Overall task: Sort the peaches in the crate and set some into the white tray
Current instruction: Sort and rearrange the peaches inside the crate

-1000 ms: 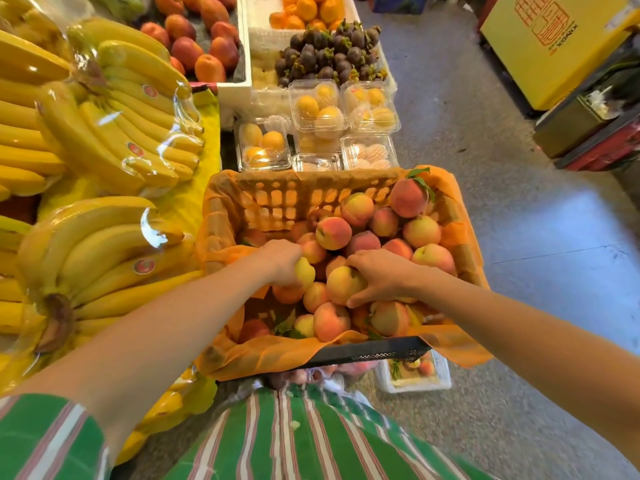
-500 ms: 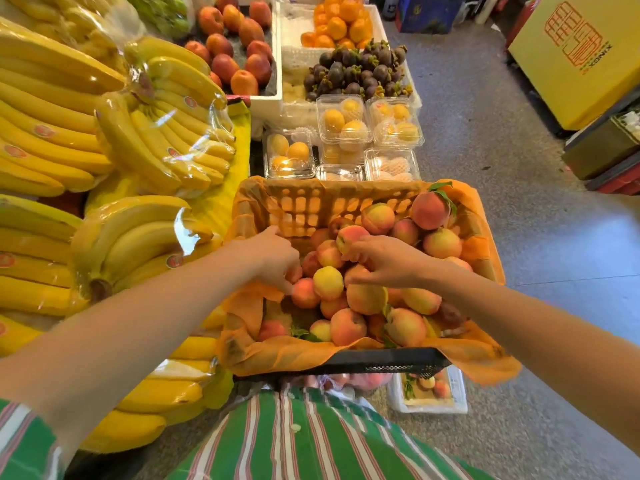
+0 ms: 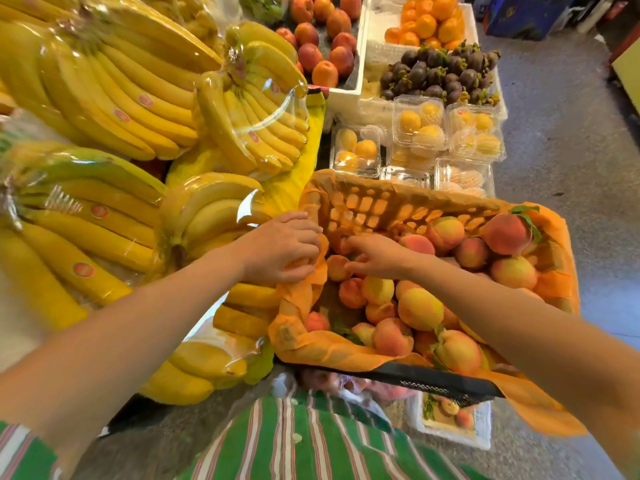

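The peaches (image 3: 420, 308) are lying heaped in the crate (image 3: 450, 386), and none is going into the white tray (image 3: 450, 441) under its near rim yet. Both my hands have been shifting from mid-pile to the far-left corner, so I am judging that the sorting is carrying on there. My right hand (image 3: 381, 256) is reaching with loosely spread fingers, touching a small reddish peach (image 3: 336, 268). My left hand (image 3: 280, 252) is curling against the orange paper liner (image 3: 332, 348) just beside it; I cannot tell whether it is holding fruit.

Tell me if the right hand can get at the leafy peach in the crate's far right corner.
Probably yes. The leafy peach sits uncovered atop the other peaches, and the right hand is inside the crate, nothing taller between them.
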`<state>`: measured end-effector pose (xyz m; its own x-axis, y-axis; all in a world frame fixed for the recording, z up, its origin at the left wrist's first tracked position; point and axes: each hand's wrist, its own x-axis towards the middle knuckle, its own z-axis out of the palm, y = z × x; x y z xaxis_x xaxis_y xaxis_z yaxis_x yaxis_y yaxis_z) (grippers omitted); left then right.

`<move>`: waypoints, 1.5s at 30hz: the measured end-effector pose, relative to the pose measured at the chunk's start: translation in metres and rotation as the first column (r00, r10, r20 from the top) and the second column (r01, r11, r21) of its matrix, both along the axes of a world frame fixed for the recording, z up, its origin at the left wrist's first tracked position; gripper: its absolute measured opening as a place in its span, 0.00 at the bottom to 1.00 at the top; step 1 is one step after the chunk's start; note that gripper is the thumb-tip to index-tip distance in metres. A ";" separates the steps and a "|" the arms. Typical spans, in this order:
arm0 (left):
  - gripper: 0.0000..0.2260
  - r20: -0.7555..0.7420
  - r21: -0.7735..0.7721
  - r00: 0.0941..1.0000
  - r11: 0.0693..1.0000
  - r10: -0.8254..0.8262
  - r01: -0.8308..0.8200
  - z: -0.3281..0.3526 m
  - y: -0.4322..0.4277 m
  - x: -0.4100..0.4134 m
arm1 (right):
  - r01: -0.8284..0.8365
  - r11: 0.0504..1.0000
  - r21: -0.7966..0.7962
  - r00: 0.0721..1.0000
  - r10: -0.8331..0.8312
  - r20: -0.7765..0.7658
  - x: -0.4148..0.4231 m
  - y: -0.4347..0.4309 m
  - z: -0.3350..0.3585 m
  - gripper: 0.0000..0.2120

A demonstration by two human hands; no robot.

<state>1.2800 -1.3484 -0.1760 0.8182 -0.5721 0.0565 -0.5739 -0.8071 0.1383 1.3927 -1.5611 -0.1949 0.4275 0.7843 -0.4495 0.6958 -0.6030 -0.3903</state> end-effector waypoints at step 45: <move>0.35 -0.041 -0.249 0.964 0.932 0.264 -0.265 0.006 -0.030 0.026 | 0.559 0.800 0.216 0.658 -0.270 -0.703 0.018 -0.022 0.041 0.18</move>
<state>1.3065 -1.3781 -0.1704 0.9389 -0.3032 0.1631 -0.3427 -0.8685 0.3581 1.4110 -1.5830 -0.1540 0.4933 0.7530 -0.4355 -0.0759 -0.4614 -0.8839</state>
